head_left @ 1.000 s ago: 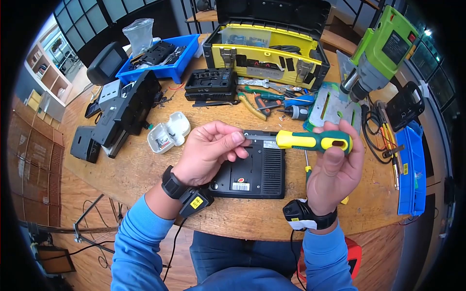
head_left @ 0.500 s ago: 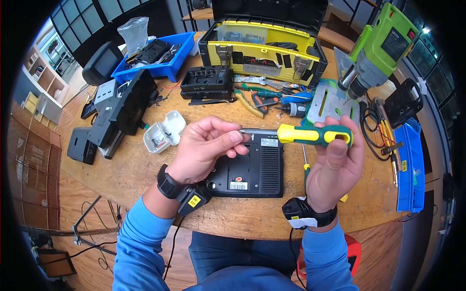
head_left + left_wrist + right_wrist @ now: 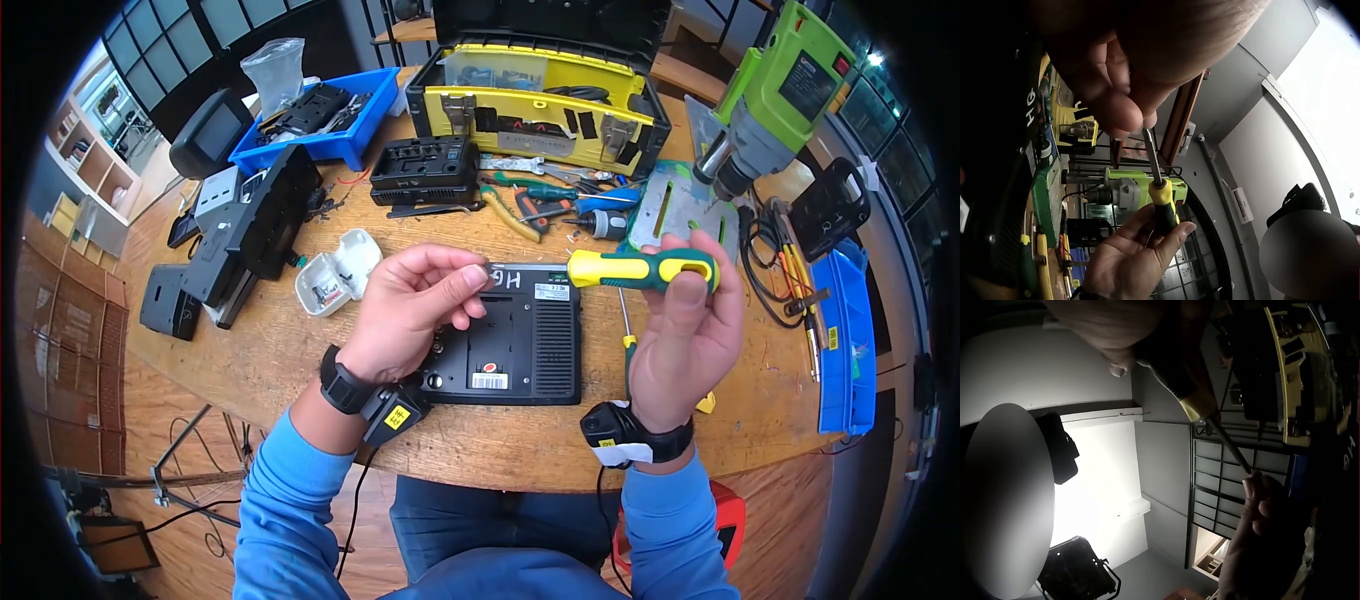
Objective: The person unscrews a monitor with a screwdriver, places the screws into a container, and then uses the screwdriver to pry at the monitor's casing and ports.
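My right hand [image 3: 690,345] holds a screwdriver [image 3: 640,268] by its yellow-and-green handle, level above the bench. The thumb and fingertips of my left hand [image 3: 405,310] pinch the far end of its metal shaft. The left wrist view shows the shaft [image 3: 1153,156] running from those fingertips to the handle, and the tip is hidden between them. Below the hands lies a flat black device [image 3: 505,345], its vented back facing up, with white lettering at the top edge and a barcode label. A second screwdriver [image 3: 629,342] lies to its right, partly behind my right hand.
A white open case [image 3: 340,272] with small metal parts stands to the left. Behind are black housings [image 3: 275,215], a black charger-like block [image 3: 425,170], pliers [image 3: 512,215], a yellow toolbox [image 3: 540,125] and a blue tray [image 3: 350,145]. A green drill [image 3: 775,100] stands at right, near a blue bin [image 3: 845,340].
The screwdriver handle and my right hand have risen slightly in view, and the lettering on the black device now shows. The left fingers keep pinching the shaft end. The head view shifted a little.
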Motion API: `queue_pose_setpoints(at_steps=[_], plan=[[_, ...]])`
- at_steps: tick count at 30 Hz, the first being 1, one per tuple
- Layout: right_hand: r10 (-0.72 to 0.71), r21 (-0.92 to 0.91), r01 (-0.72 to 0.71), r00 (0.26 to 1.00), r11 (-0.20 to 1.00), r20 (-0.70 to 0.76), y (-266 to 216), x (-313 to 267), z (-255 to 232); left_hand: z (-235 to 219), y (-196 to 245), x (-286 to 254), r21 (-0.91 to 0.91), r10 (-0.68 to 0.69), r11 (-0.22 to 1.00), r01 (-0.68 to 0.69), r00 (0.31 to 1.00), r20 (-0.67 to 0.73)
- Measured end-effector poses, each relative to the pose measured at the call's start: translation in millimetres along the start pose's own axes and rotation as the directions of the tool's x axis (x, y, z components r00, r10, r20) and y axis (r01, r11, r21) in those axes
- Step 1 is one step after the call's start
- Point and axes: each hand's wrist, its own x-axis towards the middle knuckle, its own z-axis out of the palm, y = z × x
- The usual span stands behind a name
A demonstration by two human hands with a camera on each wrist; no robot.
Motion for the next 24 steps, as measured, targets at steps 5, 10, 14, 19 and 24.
queue_pose_setpoints(at_steps=[5, 10, 14, 19, 24], plan=[[-0.008, -0.007, 0.008, 1.000, 1.000, -0.004, 1, 2, -3, 2, 0, -1, 0.019, 0.001, 1.000, 0.000, 1.000, -0.012], [-0.001, 0.002, 0.001, 1.000, 1.000, -0.009, 0, 3, -2, 3, 0, -3, 0.028, -0.012, 1.000, 0.013, 1.000, -0.011], [-0.011, 0.003, 0.011, 1.000, 1.000, -0.003, 0, 3, -2, 4, 2, -7, -0.015, -0.037, 0.999, 0.037, 0.999, 0.006], [-0.031, -0.107, 0.036, 0.998, 0.994, 0.050, 3, 0, -6, -2, -5, -7, -0.092, -0.028, 0.995, 0.032, 0.999, 0.040], [-0.019, -0.026, 0.019, 1.000, 0.999, 0.021, 2, -1, -6, -7, -13, -5, -0.098, 0.040, 0.995, -0.033, 0.996, 0.074]])
